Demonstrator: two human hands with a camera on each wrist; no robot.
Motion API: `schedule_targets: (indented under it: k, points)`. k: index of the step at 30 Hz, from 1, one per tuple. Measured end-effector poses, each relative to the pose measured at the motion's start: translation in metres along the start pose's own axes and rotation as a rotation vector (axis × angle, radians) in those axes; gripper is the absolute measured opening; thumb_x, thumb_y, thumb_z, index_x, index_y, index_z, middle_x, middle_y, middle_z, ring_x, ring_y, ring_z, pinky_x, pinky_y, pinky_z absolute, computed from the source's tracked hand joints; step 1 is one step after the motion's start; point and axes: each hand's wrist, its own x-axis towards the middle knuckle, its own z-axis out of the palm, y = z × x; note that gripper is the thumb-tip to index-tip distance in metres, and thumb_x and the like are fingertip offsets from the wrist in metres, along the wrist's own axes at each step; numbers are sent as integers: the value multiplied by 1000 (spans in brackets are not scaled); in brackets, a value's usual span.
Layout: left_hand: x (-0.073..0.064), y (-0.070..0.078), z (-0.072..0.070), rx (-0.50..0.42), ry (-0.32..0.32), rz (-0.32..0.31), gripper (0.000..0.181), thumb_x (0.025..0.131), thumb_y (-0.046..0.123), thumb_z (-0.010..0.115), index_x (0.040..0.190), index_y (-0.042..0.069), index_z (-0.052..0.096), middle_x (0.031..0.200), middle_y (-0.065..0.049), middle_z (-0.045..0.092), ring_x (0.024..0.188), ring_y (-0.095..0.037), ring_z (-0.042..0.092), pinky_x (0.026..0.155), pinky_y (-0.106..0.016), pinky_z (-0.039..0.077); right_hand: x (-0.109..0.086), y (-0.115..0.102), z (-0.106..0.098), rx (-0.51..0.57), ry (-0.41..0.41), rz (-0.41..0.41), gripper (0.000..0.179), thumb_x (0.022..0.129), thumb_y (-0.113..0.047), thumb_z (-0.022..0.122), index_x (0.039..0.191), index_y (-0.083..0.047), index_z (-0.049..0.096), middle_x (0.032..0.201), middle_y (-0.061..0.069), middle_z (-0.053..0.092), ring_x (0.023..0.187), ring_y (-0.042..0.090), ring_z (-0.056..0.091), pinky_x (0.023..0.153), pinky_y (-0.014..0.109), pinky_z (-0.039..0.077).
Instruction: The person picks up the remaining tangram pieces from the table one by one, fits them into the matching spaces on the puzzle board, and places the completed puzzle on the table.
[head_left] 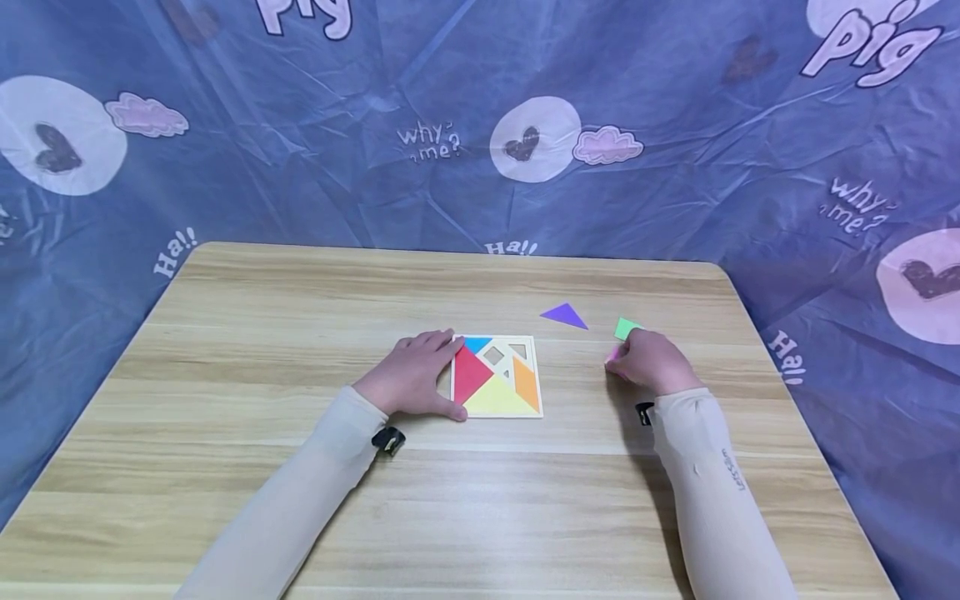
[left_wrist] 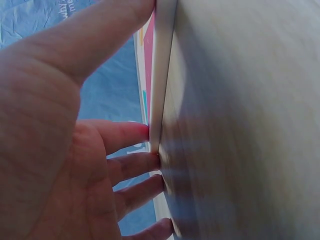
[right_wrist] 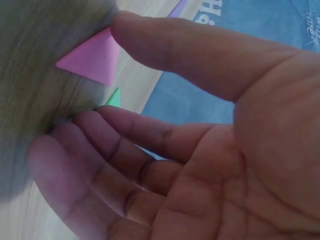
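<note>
A square tangram board (head_left: 496,417) lies on the table, holding red, yellow, orange and blue pieces. Along its left side rests my left hand (head_left: 420,371), thumb at the near corner and index finger over the far corner. In the left wrist view the extended fingers (left_wrist: 132,137) touch the board's pale edge (left_wrist: 161,65). My right hand (head_left: 654,358) is over a pink triangle (right_wrist: 92,57) on the table. Its thumb tip meets one corner of the triangle, while the other fingers are loosely bent beside it. A green piece (head_left: 626,327) is partly covered by this hand.
A purple triangle (head_left: 567,315) lies beyond the board to the right. Bare cutouts show in the board's upper right part. The wooden table (head_left: 480,517) ends at a blue printed cloth (head_left: 450,200) behind it.
</note>
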Motion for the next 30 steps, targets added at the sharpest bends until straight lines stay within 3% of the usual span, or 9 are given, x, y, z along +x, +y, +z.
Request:
schedule_targets:
  k: [15,24,30]
  points:
    - [1,-2,1,8,-5,-5,119,76,72,78,165,13,27,171,-13,24,156,-34,23,122,-56,24,3,-6,4,-18,37,28,32,93,-24,67,66,-16,50,69,5,50,66,21,49,65,33,39]
    - [1,1,-1,7,-11,-5,119,75,71,79,165,12,26,170,-13,24,156,-34,23,122,-57,24,2,-8,7,-35,71,8,34,83,-10,55,55,-19,37,57,-3,33,59,18,39,58,31,33]
    - [1,1,-1,15,-8,2,119,75,71,79,165,11,27,170,-14,25,155,-35,24,121,-57,25,2,-8,8,-44,84,3,34,84,-12,53,56,-19,35,58,-1,33,58,19,38,57,31,34]
